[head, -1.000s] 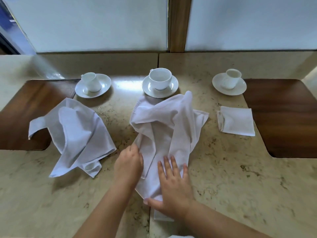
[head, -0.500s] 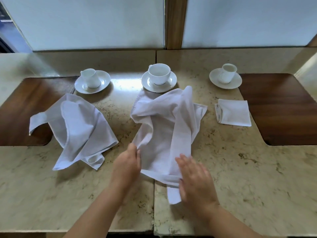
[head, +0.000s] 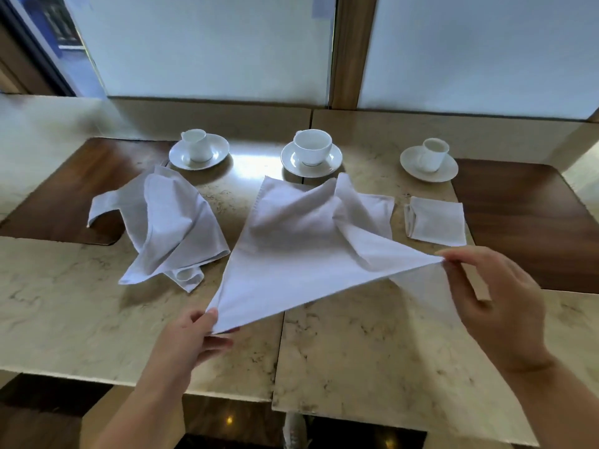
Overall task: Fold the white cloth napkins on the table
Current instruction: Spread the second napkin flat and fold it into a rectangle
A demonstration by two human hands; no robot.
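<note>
While both hands (head: 340, 306) pinch its corners, the middle napkin (head: 301, 241) hides its rear edge.

Soft daylight comes through the frosted window panes (head: 207, 43) behind, leaving a bright glare patch on the marble surface (head: 249, 166) between the saucers. Shadows are faint. Edges bow with wide-angle distortion; detail looks slightly soft.

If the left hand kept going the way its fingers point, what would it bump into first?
Probably the middle napkin itself: the left hand pinches its near corner, fingers aimed up-right beneath the lifted cloth. Beyond lies bare table; depth is unclear.
</note>
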